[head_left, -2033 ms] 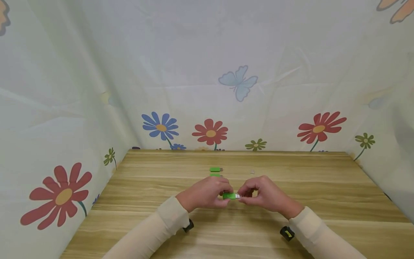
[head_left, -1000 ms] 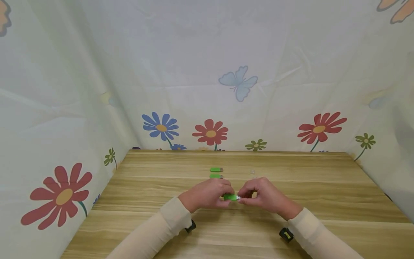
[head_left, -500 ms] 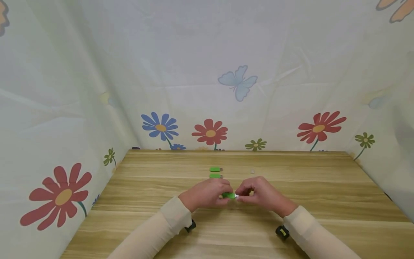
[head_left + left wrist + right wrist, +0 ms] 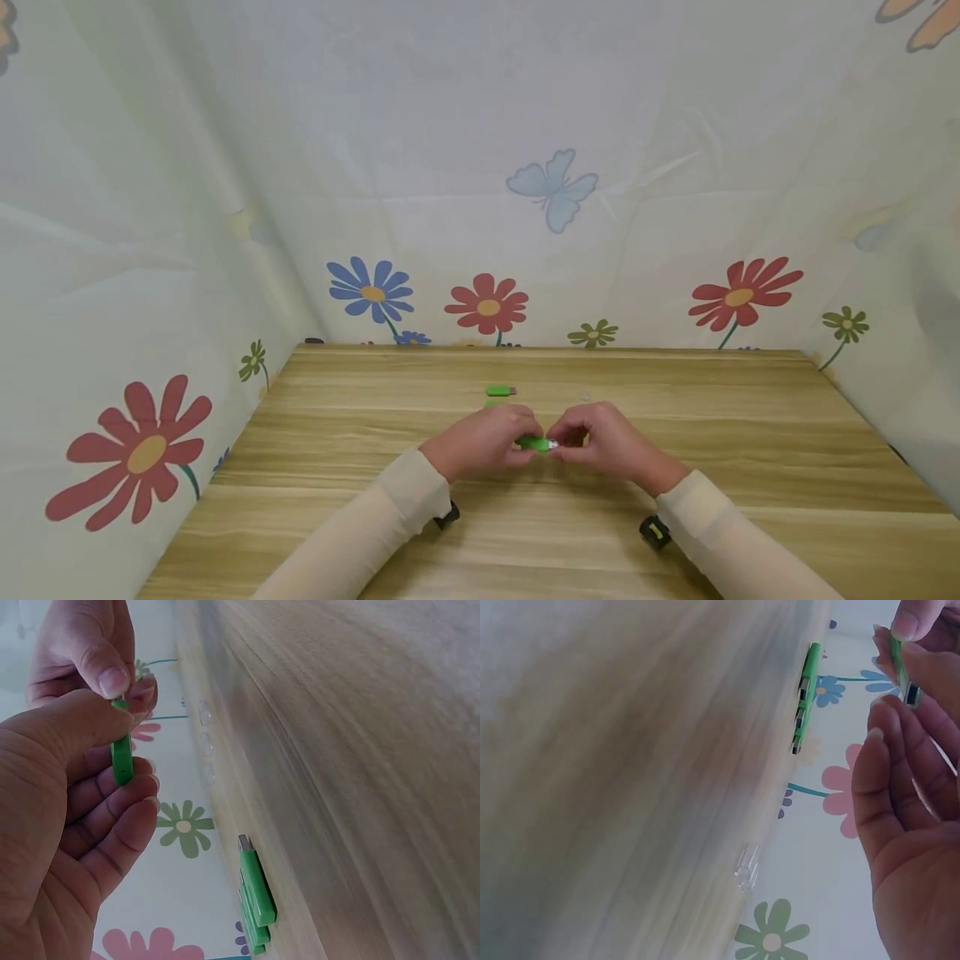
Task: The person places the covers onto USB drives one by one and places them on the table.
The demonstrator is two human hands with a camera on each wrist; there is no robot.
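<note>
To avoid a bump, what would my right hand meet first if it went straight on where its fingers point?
Most likely the slim, green, plastic-looking, metal-tipped USB stick: your right hand is at its plug end. Your left hand, gripping the green body, lies beyond. Exact depth is unclear.

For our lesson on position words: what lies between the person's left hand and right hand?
The head view shows a green USB stick, its plug end toward the right hand.

USB sticks point(image 4: 500, 391) beyond hands point(image 4: 478, 443), tabletop point(image 4: 757, 442) passable rightward
</note>
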